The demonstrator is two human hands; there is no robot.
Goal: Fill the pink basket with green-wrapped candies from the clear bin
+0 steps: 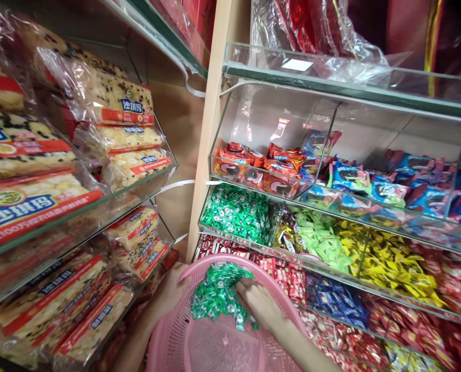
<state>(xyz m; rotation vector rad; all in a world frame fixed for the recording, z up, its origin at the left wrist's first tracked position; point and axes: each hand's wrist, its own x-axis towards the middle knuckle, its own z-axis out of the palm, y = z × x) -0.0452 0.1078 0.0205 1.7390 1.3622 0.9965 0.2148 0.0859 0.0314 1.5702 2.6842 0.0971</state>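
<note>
A pink plastic basket (205,338) with perforated walls is tilted in front of the shelves. My left hand (174,285) grips its left rim. Inside, against the far wall, lies a heap of green-wrapped candies (215,287). My right hand (259,302) reaches into the basket, its fingers curled against the right side of that heap; the fingertips are partly hidden among the wrappers. Just beyond the rim, a clear shelf bin holds more green candies (238,212) of the same look.
Packaged pastries (40,206) fill the glass shelves on the left. A wooden post (203,129) separates them from the right-hand bins. Yellow candies (388,253), light-green candies (319,235) and blue packets (348,175) sit to the right. Glass shelf edges (331,98) stick out above.
</note>
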